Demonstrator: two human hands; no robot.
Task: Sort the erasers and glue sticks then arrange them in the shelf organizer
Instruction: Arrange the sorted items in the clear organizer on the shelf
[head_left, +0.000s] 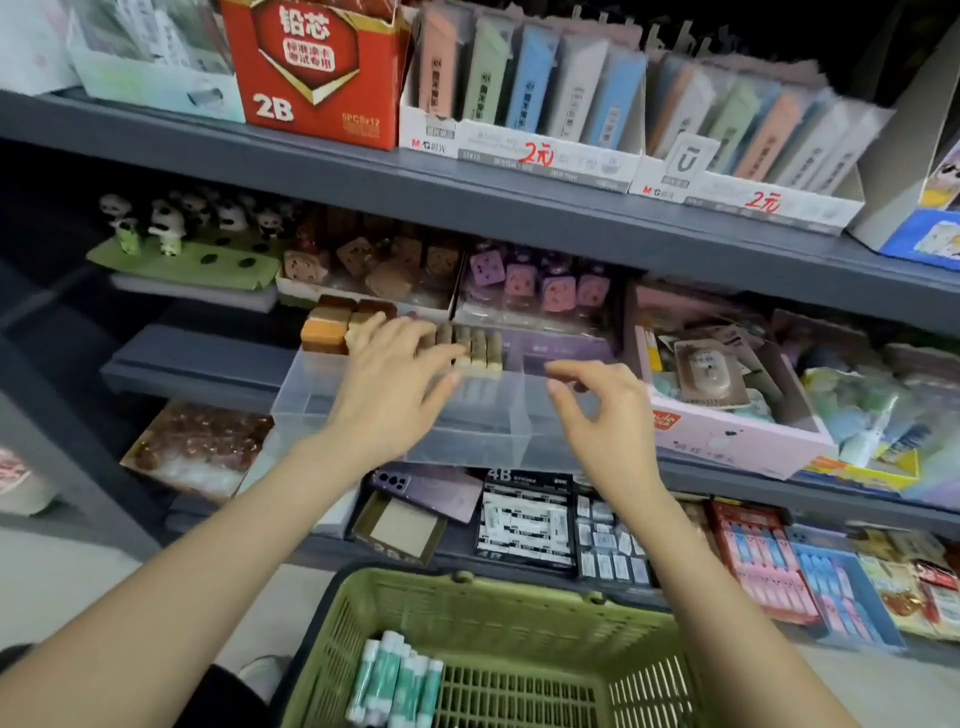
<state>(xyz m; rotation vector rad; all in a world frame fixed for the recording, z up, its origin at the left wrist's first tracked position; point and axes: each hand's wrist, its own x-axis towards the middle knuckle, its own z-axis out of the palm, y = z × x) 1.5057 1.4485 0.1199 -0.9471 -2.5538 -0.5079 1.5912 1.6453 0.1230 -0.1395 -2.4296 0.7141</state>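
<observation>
A clear plastic shelf organizer (483, 426) stands on the middle shelf, split into compartments. Along its back stand brown, orange and beige block erasers (332, 325) in a row. My left hand (395, 374) reaches over the left compartment with straight fingers touching the beige erasers (480, 345). My right hand (597, 400) hovers over the right compartment, fingers loosely curled and holding nothing. Several white and green glue sticks (397, 680) lie in the green basket (519, 613) at the bottom.
The dark shelf edge (467, 202) overhangs the organizer. A pink box of packaged erasers (727, 395) stands right of it; trays of toast-shaped erasers (374, 265) sit behind. A purple phone (431, 493) and eraser boxes lie on the lower shelf.
</observation>
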